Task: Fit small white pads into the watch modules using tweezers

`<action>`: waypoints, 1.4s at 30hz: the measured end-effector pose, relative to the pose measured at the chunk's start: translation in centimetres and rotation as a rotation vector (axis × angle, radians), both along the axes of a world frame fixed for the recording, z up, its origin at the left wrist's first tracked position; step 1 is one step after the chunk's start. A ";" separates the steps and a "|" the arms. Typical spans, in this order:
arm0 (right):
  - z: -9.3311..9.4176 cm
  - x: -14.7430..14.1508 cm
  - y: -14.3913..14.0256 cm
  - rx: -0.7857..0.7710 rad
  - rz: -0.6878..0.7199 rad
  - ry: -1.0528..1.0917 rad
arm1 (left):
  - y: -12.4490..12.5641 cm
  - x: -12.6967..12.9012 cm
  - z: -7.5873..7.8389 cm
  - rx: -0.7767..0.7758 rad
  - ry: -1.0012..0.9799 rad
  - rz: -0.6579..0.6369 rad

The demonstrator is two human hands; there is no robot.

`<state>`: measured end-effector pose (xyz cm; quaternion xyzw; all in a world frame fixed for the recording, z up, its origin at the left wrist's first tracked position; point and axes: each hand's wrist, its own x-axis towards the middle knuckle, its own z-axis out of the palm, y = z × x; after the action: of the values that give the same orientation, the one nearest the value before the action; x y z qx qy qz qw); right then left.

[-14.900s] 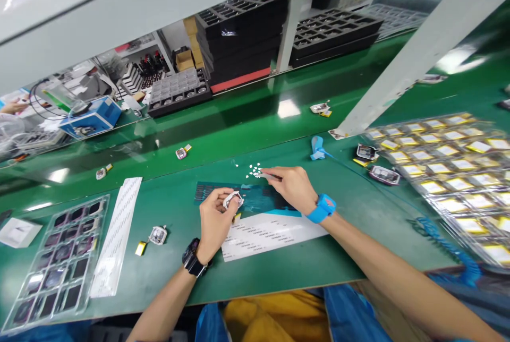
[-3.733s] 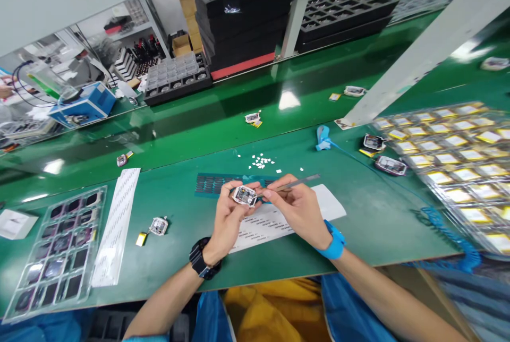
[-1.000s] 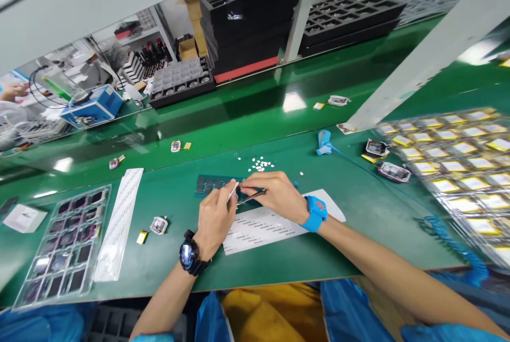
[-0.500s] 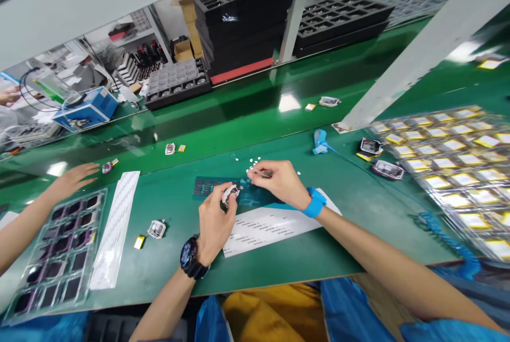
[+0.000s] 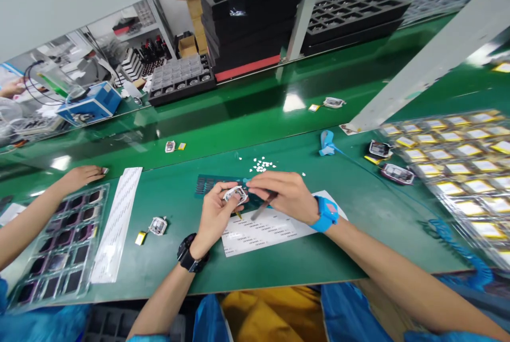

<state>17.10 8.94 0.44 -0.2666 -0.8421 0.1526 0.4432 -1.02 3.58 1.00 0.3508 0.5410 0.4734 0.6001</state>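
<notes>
Left hand (image 5: 215, 213) pinches small module (image 5: 234, 194) at frame centre; right hand (image 5: 289, 197) grips tweezers (image 5: 263, 206) beside it. Co-worker's hand (image 5: 82, 176) at left edge, bare green bench (image 5: 358, 225) lower right.

The white sheet (image 5: 271, 228) carries rows of print too small to read.

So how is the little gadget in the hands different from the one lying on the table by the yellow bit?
The held module is up off the table, pinched in the left hand, with the right hand and its tweezers at it. The loose module lies flat on the green bench, untouched, its yellow piece beside it. Both are small, squarish and whitish.
</notes>
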 end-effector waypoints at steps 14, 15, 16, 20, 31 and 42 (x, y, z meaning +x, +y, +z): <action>-1.4 -0.3 -0.4 0.199 -0.027 -0.114 | -0.3 -0.1 -0.3 0.049 0.090 -0.068; -1.5 -0.3 -0.5 0.186 -0.031 -0.123 | -0.3 -0.1 -0.4 0.070 0.117 -0.064; -1.5 -0.3 -0.5 0.171 -0.031 -0.133 | -0.4 -0.1 -0.5 0.087 0.141 -0.061; -1.4 -0.3 -0.8 0.088 -0.002 -0.179 | -0.5 -0.1 -0.8 0.091 0.176 -0.046; -1.6 -1.1 -1.5 -0.090 0.019 -0.085 | -0.6 0.7 -0.8 0.056 0.086 -0.071; -1.1 -1.7 -1.8 -0.214 0.004 0.087 | -0.9 1.0 -0.7 0.047 0.034 -0.003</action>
<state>15.42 7.13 -0.61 -0.3041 -0.8015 0.2539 0.4480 -0.03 2.73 0.30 0.3739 0.5393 0.4790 0.5830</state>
